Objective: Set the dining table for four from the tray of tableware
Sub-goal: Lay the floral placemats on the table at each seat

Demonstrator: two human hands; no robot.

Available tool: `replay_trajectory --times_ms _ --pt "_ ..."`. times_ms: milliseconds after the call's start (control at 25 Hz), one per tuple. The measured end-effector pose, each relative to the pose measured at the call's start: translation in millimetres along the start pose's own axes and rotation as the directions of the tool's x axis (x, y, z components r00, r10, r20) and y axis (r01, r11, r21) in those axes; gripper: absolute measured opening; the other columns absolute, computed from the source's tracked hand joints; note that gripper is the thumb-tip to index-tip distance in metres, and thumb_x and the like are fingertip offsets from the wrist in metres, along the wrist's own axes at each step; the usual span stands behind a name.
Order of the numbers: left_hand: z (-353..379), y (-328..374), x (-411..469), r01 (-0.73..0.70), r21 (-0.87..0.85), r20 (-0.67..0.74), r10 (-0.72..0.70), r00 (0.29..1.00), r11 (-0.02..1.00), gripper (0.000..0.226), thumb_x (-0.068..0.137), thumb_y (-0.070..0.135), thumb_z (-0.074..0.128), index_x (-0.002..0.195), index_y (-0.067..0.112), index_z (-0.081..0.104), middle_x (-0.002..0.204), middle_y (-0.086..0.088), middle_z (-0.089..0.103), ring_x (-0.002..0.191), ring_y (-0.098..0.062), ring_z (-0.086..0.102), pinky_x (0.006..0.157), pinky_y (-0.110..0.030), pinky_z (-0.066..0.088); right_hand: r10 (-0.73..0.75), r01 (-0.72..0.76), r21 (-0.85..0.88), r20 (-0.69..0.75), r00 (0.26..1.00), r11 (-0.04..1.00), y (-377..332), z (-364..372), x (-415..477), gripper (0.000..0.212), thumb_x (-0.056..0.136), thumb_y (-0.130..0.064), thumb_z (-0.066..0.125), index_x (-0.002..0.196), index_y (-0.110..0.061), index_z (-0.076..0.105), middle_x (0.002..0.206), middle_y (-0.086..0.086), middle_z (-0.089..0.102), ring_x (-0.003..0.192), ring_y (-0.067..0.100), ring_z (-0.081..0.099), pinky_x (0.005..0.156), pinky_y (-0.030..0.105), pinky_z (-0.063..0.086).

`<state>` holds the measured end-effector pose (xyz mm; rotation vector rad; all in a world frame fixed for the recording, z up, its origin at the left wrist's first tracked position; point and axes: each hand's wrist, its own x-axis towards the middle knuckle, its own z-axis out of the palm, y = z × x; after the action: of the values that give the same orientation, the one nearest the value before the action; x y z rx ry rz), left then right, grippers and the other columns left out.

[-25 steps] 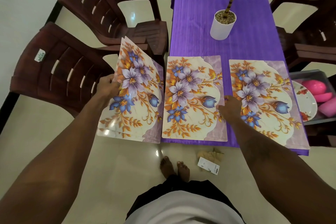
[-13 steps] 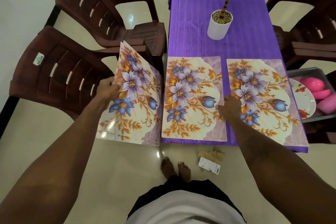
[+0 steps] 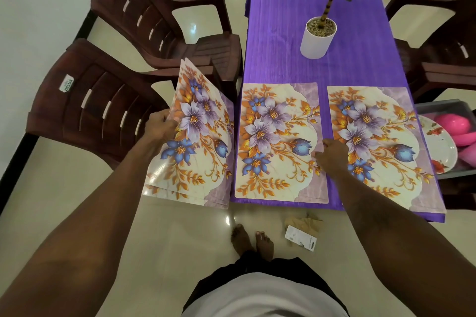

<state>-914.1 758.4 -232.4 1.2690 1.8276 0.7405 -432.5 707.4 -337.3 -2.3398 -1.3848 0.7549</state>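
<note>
- Placemats: two lie flat, side by side, at the near end of the bench (image 3: 283, 41). The middle mat (image 3: 278, 141) sits just left of the right grip (image 3: 333, 156). The right mat (image 3: 381, 147) runs under that grip and away to its right.
- Left grip (image 3: 161, 123) is closed on the spare mats (image 3: 198, 136), pinching their left long edge with the thumb on top. The stack hangs off the bench's left side, tilted up above a chair (image 3: 85, 105). Judgement: it is parked there to keep the bench free while the laid mats are squared.
- Right grip rests at the seam between the two laid mats, fingers bent toward the middle mat's edge. Cannot tell whether it pinches or only presses. Likely nudging the mats into line.
- Materials: the mats are thin, glossy rectangles with rounded corners, floral print and a purple marbled band. The held stack stays flat without drooping, so fairly stiff. The bench cloth is purple and ribbed.
- Tray (image 3: 438, 107): grey, well to the right of the right grip and off the bench. It holds a floral plate (image 3: 440, 144) and pink bowls (image 3: 453, 123).
</note>
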Motion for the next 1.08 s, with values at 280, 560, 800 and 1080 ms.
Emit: replay_trajectory --times_ms 280,560,800,1080 --pt "-0.3 1.2 -3.7 -0.007 0.026 -0.012 0.007 1.0 1.0 0.027 0.089 0.047 0.068 0.089 0.022 0.077 0.085 -0.005 0.075 0.082 -0.025 0.072 0.08 -0.051 0.06 -0.011 0.011 0.013 -0.018 1.0 1.0 0.1 0.1 -1.3 0.056 0.085 -0.024 0.083 0.133 -0.002 0.065 0.133 0.016 0.067 0.121 0.036 0.064 0.111 0.044 0.044" --pt "-0.6 1.6 -9.2 0.008 0.0 -0.023 -0.008 1.0 1.0 0.038 0.083 0.055 0.068 0.089 0.019 0.077 0.087 -0.011 0.076 0.089 -0.036 0.074 0.081 -0.056 0.06 -0.002 0.0 -0.063 -0.029 1.0 0.998 -5.2 -5.7 -5.3 0.045 0.087 -0.027 0.081 0.124 -0.003 0.069 0.123 0.014 0.07 0.113 0.033 0.066 0.102 0.042 0.05" --pt "-1.7 3.4 -16.2 0.007 0.002 -0.038 -0.007 0.999 1.0 0.03 0.092 0.045 0.07 0.091 0.017 0.078 0.087 -0.009 0.076 0.087 -0.031 0.074 0.079 -0.049 0.06 -0.023 0.021 -0.076 -0.022 0.999 0.997 -6.0 -8.7 -5.9 0.046 0.087 -0.027 0.081 0.124 -0.002 0.069 0.123 0.015 0.07 0.113 0.034 0.065 0.101 0.041 0.049" --pt "-3.6 2.3 -24.6 -0.017 0.002 -0.052 0.017 0.999 1.0 0.028 0.096 0.035 0.069 0.094 0.008 0.076 0.085 -0.012 0.074 0.077 -0.019 0.07 0.072 -0.038 0.055 -0.063 0.073 0.062 -0.156 0.986 0.995 -25.3 -7.5 -12.7 0.023 0.091 -0.012 0.067 0.109 -0.003 0.078 0.107 0.013 0.077 0.099 0.03 0.071 0.095 0.04 0.055"
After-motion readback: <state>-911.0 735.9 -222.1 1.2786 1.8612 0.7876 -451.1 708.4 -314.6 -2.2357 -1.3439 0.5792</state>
